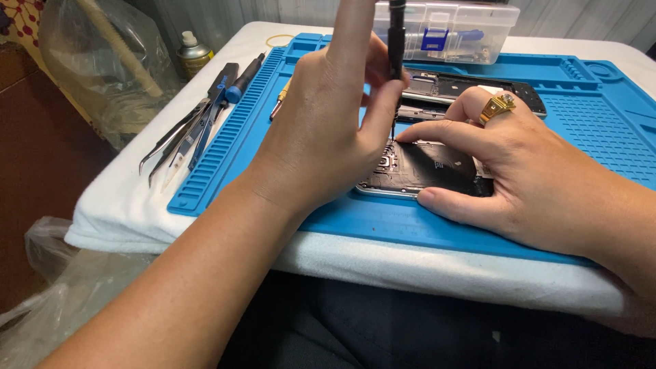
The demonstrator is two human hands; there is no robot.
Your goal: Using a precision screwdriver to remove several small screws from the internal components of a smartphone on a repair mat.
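On a blue mat (pixel 547 225) spread over a white-covered table (pixel 130 212), a person's left hand (pixel 321 130) held a thin black screwdriver (pixel 396 41) upright, fingers (pixel 379 109) closed around its shaft, the tip set down at the top edge of an opened phone (pixel 427 171). The right hand (pixel 540 184), a gold ring (pixel 499 106) on one finger, lay spread over the phone, forefinger and thumb pinning it flat to the mat and gripping nothing. The back cover was already off and the dark inner frame exposed; a second stripped part (pixel 471 85) lay just behind. Whether any screws remained could not be told. Tweezers (pixel 181 140) and spare drivers (pixel 236 78) rested at the mat's left edge, a clear parts box (pixel 444 31) at the back.
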